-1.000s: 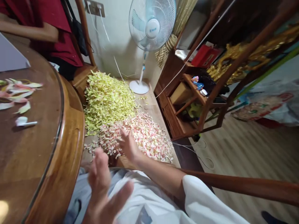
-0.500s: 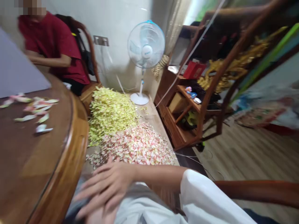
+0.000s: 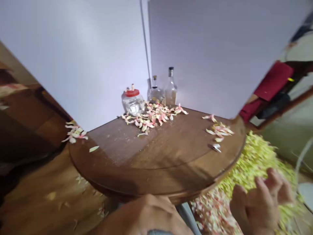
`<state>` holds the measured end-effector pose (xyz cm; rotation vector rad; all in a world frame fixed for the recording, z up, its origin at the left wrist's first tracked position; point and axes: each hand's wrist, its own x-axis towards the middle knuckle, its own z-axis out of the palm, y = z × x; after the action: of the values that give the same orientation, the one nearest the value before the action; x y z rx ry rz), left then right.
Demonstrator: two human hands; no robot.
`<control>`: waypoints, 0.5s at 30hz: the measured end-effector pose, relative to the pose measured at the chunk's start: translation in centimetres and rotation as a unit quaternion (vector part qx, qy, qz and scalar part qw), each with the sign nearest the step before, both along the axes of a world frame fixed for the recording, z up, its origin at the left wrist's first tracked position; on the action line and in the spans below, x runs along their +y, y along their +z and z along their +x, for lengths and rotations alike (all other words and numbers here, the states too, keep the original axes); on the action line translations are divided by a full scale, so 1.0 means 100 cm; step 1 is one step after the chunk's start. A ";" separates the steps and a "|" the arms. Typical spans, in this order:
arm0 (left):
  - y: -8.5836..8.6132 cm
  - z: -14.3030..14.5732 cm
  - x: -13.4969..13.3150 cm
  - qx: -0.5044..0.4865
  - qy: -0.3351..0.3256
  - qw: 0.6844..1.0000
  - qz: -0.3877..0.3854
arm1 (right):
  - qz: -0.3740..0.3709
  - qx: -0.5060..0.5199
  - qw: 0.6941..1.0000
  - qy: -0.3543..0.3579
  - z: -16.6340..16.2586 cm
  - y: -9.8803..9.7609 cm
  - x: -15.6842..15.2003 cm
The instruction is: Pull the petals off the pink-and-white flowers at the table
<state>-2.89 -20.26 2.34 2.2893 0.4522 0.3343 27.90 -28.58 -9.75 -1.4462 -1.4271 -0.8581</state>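
My left hand [image 3: 149,213] is at the bottom middle, back upward, just below the near edge of the round wooden table [image 3: 156,156]. Its fingers are blurred and partly cut off by the frame. Off to the right, my right hand [image 3: 262,199] is raised with fingers apart and a little bent, nothing visible in it. Behind it on the floor lie a heap of yellow-green petals [image 3: 259,156] and a pink-white heap of petals [image 3: 215,209]. Pink and white flowers [image 3: 156,116] are piled at the table's back, and a smaller pile of petals [image 3: 220,130] lies at its right.
Pale upright panels [image 3: 207,55] divide the table. Before them stand a red-lidded jar [image 3: 134,102] and two glass bottles [image 3: 171,88]. A small shiny object [image 3: 216,147] lies at the right, more petals [image 3: 75,133] at the left edge. A person's red sleeve [image 3: 275,80] shows beyond.
The view has swung left from the fan and shelf to the table. My right hand has left my lap and is now raised at the right; my left hand shows at bottom middle.
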 end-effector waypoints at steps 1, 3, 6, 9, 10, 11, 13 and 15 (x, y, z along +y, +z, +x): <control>0.002 -0.002 0.008 -0.009 -0.023 1.000 -0.009 | 0.029 -0.011 0.999 0.026 -0.003 0.016 0.019; 0.001 -0.003 0.034 -0.021 -0.037 0.999 -0.003 | -0.022 -0.013 0.990 0.138 -0.012 0.053 0.066; -0.005 0.001 0.104 -0.022 0.057 0.989 0.136 | -0.168 -0.031 0.950 0.260 -0.032 0.095 0.157; -0.017 0.006 0.189 -0.062 0.176 0.952 0.243 | -0.309 -0.130 0.892 0.304 -0.058 0.093 0.248; -0.023 0.007 0.212 -0.065 0.206 0.943 0.255 | -0.323 -0.153 0.882 0.307 -0.066 0.084 0.272; -0.029 0.007 0.231 -0.065 0.229 0.935 0.265 | -0.330 -0.171 0.874 0.314 -0.074 0.073 0.291; -0.045 0.005 0.253 -0.054 0.246 0.928 0.276 | -0.324 -0.192 0.871 0.317 -0.084 0.050 0.314; -0.060 0.005 0.258 -0.039 0.235 0.929 0.285 | -0.307 -0.202 0.873 0.320 -0.086 0.032 0.324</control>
<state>-2.43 5.55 -3.62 2.6854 0.9683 0.8898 19.35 3.82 -6.51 -1.0972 -2.4744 -0.2793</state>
